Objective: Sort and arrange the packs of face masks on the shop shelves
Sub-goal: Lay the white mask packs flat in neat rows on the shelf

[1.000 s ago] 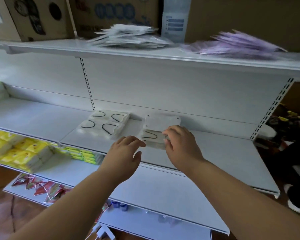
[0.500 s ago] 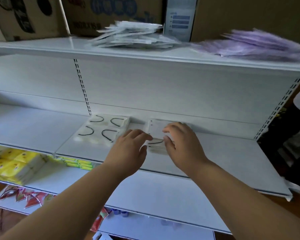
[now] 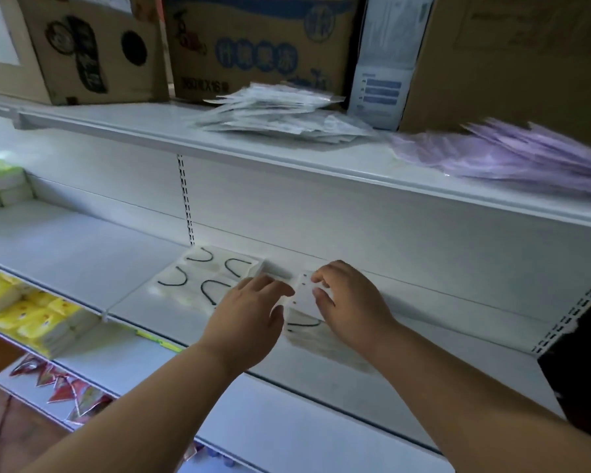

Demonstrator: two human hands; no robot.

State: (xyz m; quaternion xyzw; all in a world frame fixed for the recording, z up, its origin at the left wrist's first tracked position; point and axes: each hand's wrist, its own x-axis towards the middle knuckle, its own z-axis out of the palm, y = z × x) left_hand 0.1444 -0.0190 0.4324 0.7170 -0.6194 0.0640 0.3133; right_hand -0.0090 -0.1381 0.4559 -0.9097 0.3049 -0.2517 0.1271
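On the middle shelf, a flat white metal board with a slotted upright at its right end, lies a mask pack: a thin, clear, glossy sleeve with a punched white header strip and one black ear loop showing through the film. Its near edge is hard to make out against the shelf, and both its sides are covered by the hands. Left of this pack, the left hand rests with its fingers extended and held close together, their tips touching the pack's left edge. Right of the pack's header, the right hand has curled fingers that pinch the pack's right edge, the thumb partly hidden behind them. Left of the held pack and just apart from it sits a stack of mask packs, rectangular and showing four black loops; its near right corner is covered by the left hand. Above the held pack, on the top shelf, lie a loose heap of white sachets and, to its right, a blurred heap of purple packs cut off by the frame. Behind these heaps stand corrugated cardboard boxes, their tops cut off. Below and left of the held pack, yellow packets show on a lower shelf.
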